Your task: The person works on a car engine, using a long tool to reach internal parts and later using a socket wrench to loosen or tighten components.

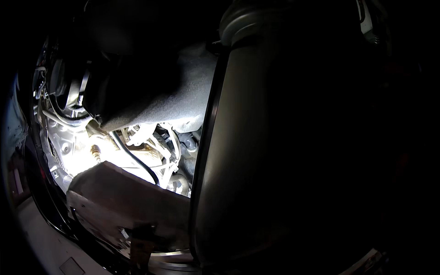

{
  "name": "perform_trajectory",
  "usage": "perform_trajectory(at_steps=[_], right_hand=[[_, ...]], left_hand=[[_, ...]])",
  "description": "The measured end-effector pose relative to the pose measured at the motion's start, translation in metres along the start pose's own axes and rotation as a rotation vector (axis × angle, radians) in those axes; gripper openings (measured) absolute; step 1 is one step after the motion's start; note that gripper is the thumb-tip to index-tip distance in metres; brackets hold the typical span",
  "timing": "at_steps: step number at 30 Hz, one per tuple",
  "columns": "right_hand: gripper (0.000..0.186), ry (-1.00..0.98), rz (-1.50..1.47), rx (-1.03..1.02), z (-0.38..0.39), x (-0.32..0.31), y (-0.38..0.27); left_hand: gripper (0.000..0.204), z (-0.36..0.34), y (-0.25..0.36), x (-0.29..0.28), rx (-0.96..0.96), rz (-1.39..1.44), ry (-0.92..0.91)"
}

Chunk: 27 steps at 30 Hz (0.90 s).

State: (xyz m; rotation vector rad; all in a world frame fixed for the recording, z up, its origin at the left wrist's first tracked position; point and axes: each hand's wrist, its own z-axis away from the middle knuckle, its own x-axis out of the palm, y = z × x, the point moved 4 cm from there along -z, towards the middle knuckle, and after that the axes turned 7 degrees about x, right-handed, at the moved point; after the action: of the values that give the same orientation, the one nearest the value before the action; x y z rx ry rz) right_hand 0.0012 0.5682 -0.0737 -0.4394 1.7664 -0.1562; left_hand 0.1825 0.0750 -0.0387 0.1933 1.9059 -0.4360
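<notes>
Neither my left hand nor my right hand can be made out; most of the view is in deep shadow. Strong light falls on a cramped space of vehicle parts at the left. A black hose [136,158] slants down through the glare, beside pale cables or thin lines [176,147]. Left of it stands a small ribbed fitting [95,153], partly washed out by the light. Above hangs a grey, rough-surfaced cover [183,103]. Below, a brownish panel [128,197] hides whatever lies behind it.
A large smooth dark panel [233,137] with a straight black edge blocks the middle. Light metal sheeting [64,144] and a curved pipe [64,123] line the far left. Pale floor [50,247] shows at the lower left. The right side is too dark to read.
</notes>
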Motion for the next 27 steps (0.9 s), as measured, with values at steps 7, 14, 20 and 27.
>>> perform_trajectory(at_steps=[7,14,20,27], right_hand=[[0.037,0.015,0.045,-0.006,0.001,0.003,-0.007],[0.036,0.021,0.097,0.029,0.006,0.000,-0.015],[0.036,0.070,0.050,0.121,0.008,0.001,-0.031],[0.030,0.200,-0.080,0.110,0.002,0.017,-0.036]], left_hand=[[0.013,0.011,0.010,-0.003,-0.132,-0.034,-0.006],[0.019,0.062,-0.002,-0.008,-0.274,0.034,0.014],[0.020,0.075,-0.006,0.004,-0.282,-0.001,0.095],[0.018,0.090,0.005,-0.016,-0.563,0.100,0.173]])
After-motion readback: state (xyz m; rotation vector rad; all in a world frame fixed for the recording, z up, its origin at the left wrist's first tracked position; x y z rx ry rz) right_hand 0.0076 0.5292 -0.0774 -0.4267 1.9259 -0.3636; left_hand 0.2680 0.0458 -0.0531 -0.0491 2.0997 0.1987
